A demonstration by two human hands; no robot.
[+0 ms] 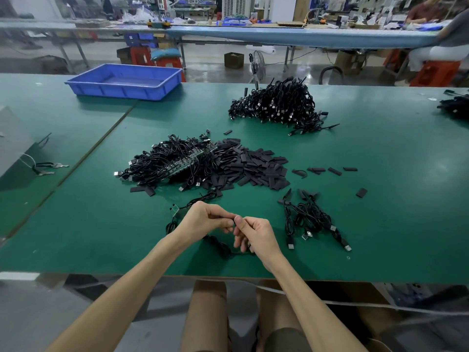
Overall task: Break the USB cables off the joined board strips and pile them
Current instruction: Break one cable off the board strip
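Far left on the green counter (76, 224), keys (52, 168) on a cord. Further back, near the far edge, a blue tray (124, 81). Toward the middle, a tangled heap of USB cables (157, 163) joined to green board strips (189, 158). Just in front of that heap, a small board scrap (175, 209) with a thin lead running toward the left hand (203, 218).

Near the front edge, both hands close together, thumbs almost touching. Left fingers (224, 221) curled in, pinching a black cable (220, 248) against the thumb. Right hand (258, 237) gripping the same cable, thumb raised, fingers curled under, with the slack looping on the counter below both hands.

Right of the heap and touching it, a spread of flat black pieces (256, 166), a few strays scattered further right. Behind, a big pile (276, 105) of loose cables. Just right of the right hand, a small pile (313, 221) of loose cables, plugs pointing forward. At the far right edge, another dark bundle (454, 106), partly cut off.
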